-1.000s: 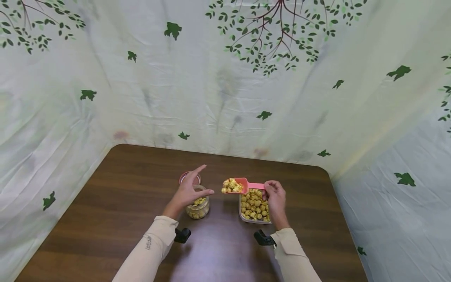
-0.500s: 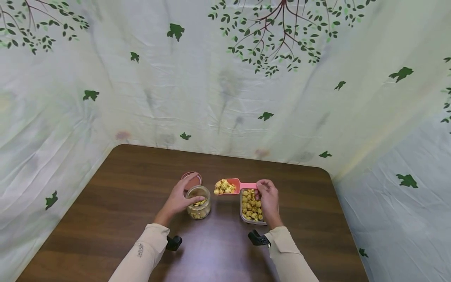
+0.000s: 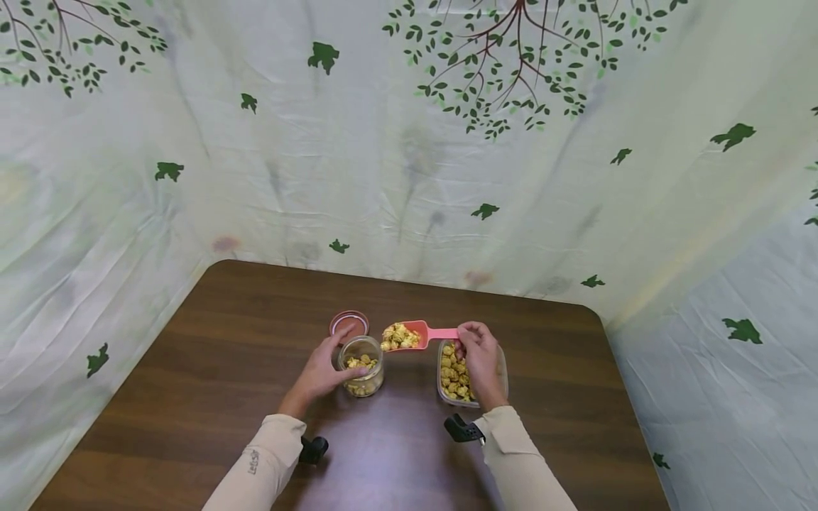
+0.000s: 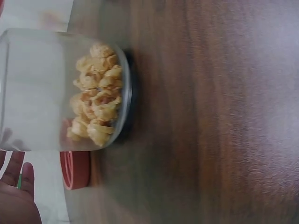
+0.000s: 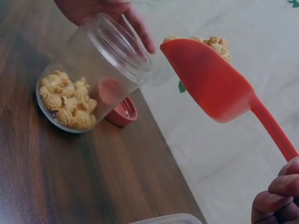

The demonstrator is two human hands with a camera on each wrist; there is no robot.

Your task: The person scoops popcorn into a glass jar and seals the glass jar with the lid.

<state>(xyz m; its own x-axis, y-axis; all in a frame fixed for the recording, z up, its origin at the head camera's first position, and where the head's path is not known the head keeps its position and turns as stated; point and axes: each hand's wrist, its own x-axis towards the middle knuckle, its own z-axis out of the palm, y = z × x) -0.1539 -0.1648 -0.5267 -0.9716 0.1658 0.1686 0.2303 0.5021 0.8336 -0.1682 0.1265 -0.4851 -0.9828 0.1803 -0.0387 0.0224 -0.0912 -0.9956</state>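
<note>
1. Nearest the person, on the brown table [image 3: 211, 397], the left hand [image 3: 322, 371] now has its fingers wrapped round the clear jar [image 3: 362, 365], thumb on the near side and fingers behind. A second ago that hand was spread above the jar with the index finger pointing away; half a second ago it was just settling on the glass. I judge that the jar is now steadied to receive a load.

2. Just right of it, the right hand [image 3: 476, 353] pinches the handle of the pink scoop [image 3: 415, 333], fingers curled over the stem. It sits over the clear tub [image 3: 501, 369], which holds more puffed snack [image 3: 452, 369].

3. Slightly further out, the scoop bowl, heaped with the yellow pieces, has travelled leftward over the last second: from above the tub's left edge to right beside the jar's rim. The right wrist view shows the scoop [image 5: 210, 79] level and close to the jar mouth [image 5: 119, 44], with no piece tipped out yet. The jar holds only a shallow layer at its bottom [image 4: 96, 95], so filling looks to be at an early stage.

4. Beyond the jar, the red lid [image 3: 348, 324] lies flat on the table, where it lay before.

5. Farthest back, the leaf-printed cloth [image 3: 409, 142] hangs behind; the whole view has shifted slightly.
</note>
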